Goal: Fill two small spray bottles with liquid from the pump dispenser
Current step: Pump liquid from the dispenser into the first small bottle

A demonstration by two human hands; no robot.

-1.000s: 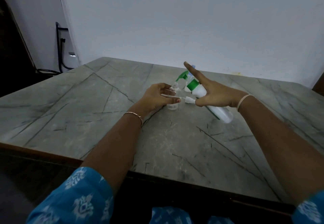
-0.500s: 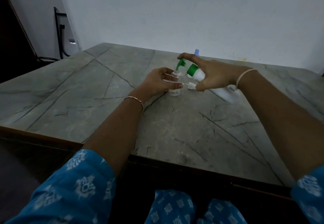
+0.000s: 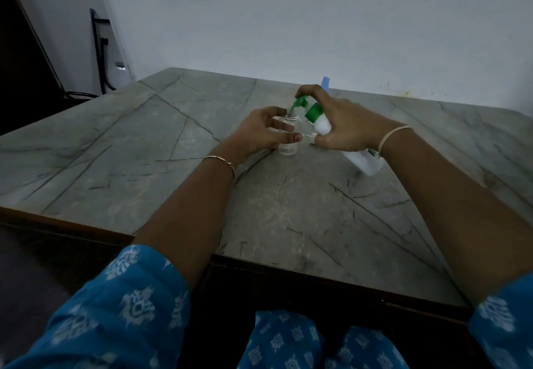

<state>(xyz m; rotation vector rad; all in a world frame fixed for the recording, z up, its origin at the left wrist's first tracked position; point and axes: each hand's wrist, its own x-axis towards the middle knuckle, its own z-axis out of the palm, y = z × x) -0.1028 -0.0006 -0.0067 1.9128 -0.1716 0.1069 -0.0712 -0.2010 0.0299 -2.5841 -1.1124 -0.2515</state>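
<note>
Spill risk: liquid could miss the narrow neck of the small spray bottle (image 3: pixel 289 145) and run onto the tabletop (image 3: pixel 144 143).
Cause: the right hand holds the pump dispenser (image 3: pixel 322 126) tilted, with its green nozzle (image 3: pixel 297 104) only just over the bottle's mouth. A hard press could swing the nozzle off the opening.
Tipping risk: the bottle looks empty and light, so a sideways push on its neck could topple it out of a loose hold.
Left hand (image 3: pixel 256 137): its fingers (image 3: pixel 288 137) are curled round the clear bottle and slightly spread. The bottle stands upright on the tabletop between them.
Right hand (image 3: pixel 349 129): its fingers are clamped on the dispenser's white body, with the forefinger (image 3: pixel 310 92) arched over the pump head and touching it. I cannot tell whether it is pressing yet.
White piece (image 3: pixel 311 137): a small part pinched under the right hand's lower fingers, probably the bottle's spray cap. It could slip out during pumping.
Second bottle (image 3: pixel 325 82): only a blue top shows, just behind the right knuckles. Its fill level is hidden.
Progress: this looks like early filling of the first bottle.
</note>
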